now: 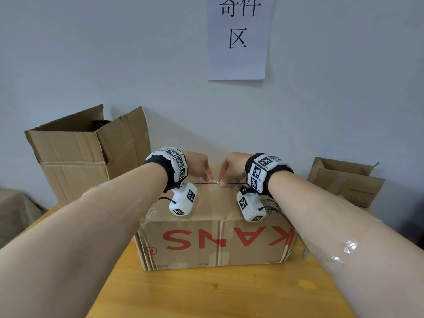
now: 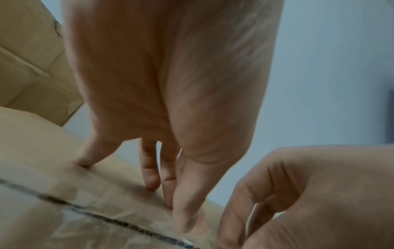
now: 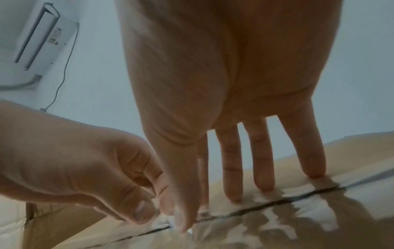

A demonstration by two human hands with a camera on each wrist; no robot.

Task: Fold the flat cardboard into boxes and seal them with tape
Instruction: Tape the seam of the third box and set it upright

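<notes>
Right now both hands meet at the far middle of the brown cardboard box with the red upside-down lettering (image 1: 215, 228), which sits square on the yellow wooden counter (image 1: 206, 294) straight ahead of the person, at twelve o'clock from where they stand. Its long axis runs nine to three, and so does the dark centre seam (image 3: 277, 200) where the two top flaps meet, already glossy with clear packing tape (image 3: 309, 212).

The left hand (image 1: 198, 167) comes in from nine o'clock, thumb and forefinger drawn together in a pinch on a small bit of the clear tape just at the seam, its other fingers (image 2: 150, 175) standing down onto the far flap. The right hand (image 1: 231, 167) comes in from three o'clock, its thumb closing against the forefinger at the same spot, fingertip to fingertip with the left; its remaining fingers (image 3: 262, 161) are straight and spread, tips planted on the taped flap along the seam toward three. What exactly lies between the two pinches is too small and blurred to make out; it looks like a loose tape end or a wrinkle.

Both hands sit equally near the spot, so I judge the next move runs along the seam, nine or three, rather than across it.

An open brown carton (image 1: 87, 152) stands at ten o'clock, a smaller open carton (image 1: 346, 182) at two, and a white paper sign with black characters (image 1: 237, 37) hangs on the wall behind.
</notes>
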